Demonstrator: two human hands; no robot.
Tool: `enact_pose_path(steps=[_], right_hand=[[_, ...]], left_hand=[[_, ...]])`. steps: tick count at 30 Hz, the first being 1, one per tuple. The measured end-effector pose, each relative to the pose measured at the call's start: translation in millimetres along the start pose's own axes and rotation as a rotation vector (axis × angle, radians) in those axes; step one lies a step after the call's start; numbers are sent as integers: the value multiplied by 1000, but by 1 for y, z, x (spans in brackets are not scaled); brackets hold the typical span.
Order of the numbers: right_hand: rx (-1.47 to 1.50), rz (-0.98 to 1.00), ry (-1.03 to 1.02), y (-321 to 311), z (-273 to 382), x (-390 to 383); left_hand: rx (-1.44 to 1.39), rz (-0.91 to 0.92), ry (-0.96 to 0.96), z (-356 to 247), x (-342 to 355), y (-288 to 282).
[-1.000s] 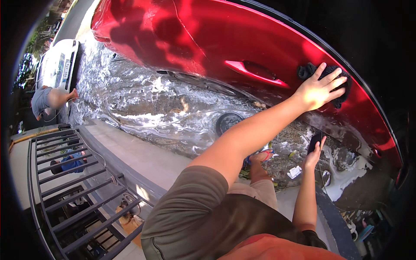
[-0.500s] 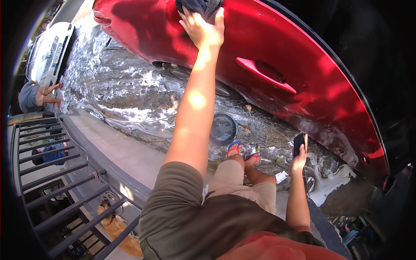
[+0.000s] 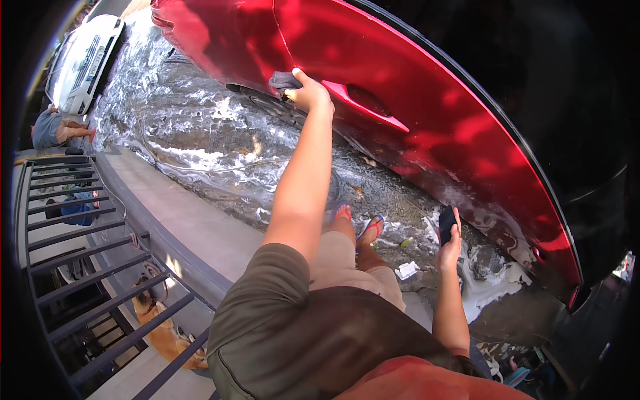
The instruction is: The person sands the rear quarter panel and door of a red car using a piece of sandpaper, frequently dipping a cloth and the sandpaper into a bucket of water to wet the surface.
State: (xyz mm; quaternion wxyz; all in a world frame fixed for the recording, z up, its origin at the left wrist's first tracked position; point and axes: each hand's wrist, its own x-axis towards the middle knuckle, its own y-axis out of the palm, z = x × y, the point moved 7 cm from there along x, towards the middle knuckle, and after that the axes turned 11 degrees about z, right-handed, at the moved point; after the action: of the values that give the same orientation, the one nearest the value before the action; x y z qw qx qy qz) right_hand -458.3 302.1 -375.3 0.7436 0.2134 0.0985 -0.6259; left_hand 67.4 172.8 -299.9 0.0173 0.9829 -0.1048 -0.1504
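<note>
My left hand grips a dark cloth against the lower side of a wet red car, just left of its door handle. That arm reaches up through the middle of the view and hides part of a round basin on the ground. Lower and to the right, my right hand holds a black phone upright near the car's lower panel. My feet in flip-flops stand below on the foam-streaked, wet ground.
A white car stands at the upper left, a person in grey bent beside it. Behind a metal railing at left are a person in blue and a tan dog. A hose crosses the ground. Clutter lies at lower right.
My left hand with the cloth has moved from the right part of the car up and leftward, then down to beside the handle. My right hand with the phone has shifted slightly left.
</note>
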Motion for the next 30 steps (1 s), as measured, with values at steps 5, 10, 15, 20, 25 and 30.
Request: enact_pose_path(steps=[5, 10, 15, 20, 25, 30], right_hand=[[141, -46, 52, -39, 37, 4], [497, -7, 51, -11, 76, 17], [345, 110, -190, 28, 139, 34], [-358, 44, -702, 63, 221, 51], [-1210, -60, -1110, 89, 220, 68], [-1751, -432, -1210, 44, 144, 97]], left_hand=[[490, 93, 544, -49, -10, 8], [501, 414, 922, -52, -131, 69], [606, 849, 1089, 34, -255, 80], [724, 1070, 1424, 159, -290, 47], [759, 954, 1563, 237, -210, 9], [522, 735, 1233, 305, -112, -27]])
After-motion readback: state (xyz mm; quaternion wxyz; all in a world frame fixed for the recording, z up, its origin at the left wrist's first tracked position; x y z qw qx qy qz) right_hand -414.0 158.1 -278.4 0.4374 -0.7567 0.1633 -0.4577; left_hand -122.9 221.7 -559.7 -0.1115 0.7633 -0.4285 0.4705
